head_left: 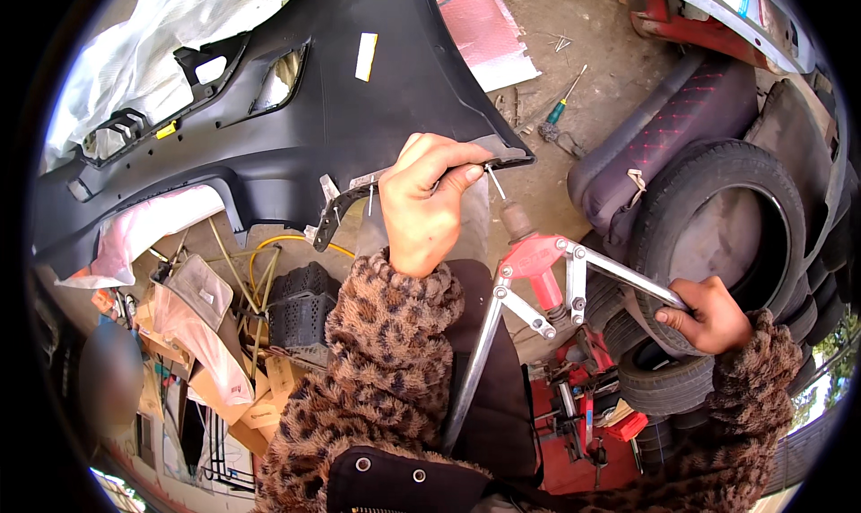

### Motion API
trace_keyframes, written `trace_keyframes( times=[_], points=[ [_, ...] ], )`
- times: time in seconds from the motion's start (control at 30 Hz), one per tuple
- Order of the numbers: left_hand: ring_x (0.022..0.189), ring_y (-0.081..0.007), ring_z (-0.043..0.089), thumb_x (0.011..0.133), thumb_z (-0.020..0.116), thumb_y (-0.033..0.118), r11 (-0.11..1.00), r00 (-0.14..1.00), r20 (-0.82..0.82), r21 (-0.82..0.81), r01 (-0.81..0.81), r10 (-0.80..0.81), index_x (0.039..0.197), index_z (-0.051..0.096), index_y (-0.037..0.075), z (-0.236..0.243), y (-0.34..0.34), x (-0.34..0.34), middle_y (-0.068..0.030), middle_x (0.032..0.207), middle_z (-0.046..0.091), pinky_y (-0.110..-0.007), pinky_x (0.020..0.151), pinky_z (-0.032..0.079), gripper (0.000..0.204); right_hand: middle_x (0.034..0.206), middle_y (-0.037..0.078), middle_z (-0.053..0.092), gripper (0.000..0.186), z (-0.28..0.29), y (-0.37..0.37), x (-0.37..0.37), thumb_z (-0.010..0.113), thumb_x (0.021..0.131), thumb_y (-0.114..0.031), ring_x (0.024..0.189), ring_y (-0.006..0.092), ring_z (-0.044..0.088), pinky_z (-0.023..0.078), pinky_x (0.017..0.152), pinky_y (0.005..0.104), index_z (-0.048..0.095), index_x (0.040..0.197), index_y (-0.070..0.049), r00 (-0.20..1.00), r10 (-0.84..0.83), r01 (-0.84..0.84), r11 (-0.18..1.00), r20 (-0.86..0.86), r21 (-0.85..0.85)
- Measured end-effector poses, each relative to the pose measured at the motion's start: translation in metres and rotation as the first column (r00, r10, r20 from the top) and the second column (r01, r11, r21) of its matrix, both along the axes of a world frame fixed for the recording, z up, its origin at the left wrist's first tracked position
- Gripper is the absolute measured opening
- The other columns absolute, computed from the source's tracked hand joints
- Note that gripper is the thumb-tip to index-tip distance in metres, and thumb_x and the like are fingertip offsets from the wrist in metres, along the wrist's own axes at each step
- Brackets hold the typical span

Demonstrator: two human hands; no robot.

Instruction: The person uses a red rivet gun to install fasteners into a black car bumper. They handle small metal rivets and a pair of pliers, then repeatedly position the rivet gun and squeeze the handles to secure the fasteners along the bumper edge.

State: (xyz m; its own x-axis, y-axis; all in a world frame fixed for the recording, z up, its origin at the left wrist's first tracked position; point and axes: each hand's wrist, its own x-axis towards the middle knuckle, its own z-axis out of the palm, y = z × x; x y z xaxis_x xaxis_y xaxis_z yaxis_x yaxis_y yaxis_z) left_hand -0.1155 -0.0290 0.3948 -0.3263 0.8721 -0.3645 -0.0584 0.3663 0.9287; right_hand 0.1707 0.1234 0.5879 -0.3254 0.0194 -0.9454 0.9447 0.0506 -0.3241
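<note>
My left hand [421, 204] pinches the lower edge of a large black car bumper [359, 109], next to a metal bracket [345, 199] fixed there. A thin rivet pin [495, 183] sticks out just right of my fingertips. My right hand [704, 314] grips one long metal handle of a red hand riveter [538, 266]. The riveter's nose points up toward the pin. Its other handle runs down against my body. Both sleeves are leopard-patterned fleece.
Several stacked tyres [717, 235] stand at the right, with a dark padded seat cushion [664, 127] leaning on them. A green-handled screwdriver [563, 100] lies on the dirt ground. Cardboard, plastic wrap and yellow hose [269, 244] are piled under the bumper. Red tools [592, 414] lie below.
</note>
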Motion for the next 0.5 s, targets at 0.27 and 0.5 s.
trace_keyframes(
  times=[0.27, 0.5],
  points=[
    [0.080, -0.0160, 0.060, 0.078, 0.070, -0.011, 1.000, 1.000, 0.017, -0.010, 0.003, -0.003, 0.095, 0.073, -0.002, -0.002, 0.007, 0.003, -0.0078, 0.087, 0.065, -0.028, 0.072, 0.047, 0.019, 0.061, 0.017, 0.054, 0.027, 0.016, -0.040, -0.012, 0.075, 0.091, -0.023, 0.051, 0.0325, 0.054, 0.044, 0.051, 0.0356, 0.063, 0.089, 0.001, 0.974, -0.180, 0.174, 0.983, 0.135, 0.053],
    [0.080, -0.0173, 0.060, 0.078, 0.071, -0.010, 0.999, 0.999, 0.015, -0.014, 0.030, -0.030, 0.095, 0.074, -0.001, -0.004, 0.002, 0.000, -0.0075, 0.086, 0.065, -0.028, 0.072, 0.047, 0.019, 0.062, 0.018, 0.056, 0.020, 0.025, -0.042, -0.023, 0.073, 0.092, -0.018, 0.052, 0.0339, 0.056, 0.045, 0.052, 0.0371, 0.064, 0.091, 0.001, 0.977, -0.144, 0.138, 0.989, 0.158, 0.048]
  ],
)
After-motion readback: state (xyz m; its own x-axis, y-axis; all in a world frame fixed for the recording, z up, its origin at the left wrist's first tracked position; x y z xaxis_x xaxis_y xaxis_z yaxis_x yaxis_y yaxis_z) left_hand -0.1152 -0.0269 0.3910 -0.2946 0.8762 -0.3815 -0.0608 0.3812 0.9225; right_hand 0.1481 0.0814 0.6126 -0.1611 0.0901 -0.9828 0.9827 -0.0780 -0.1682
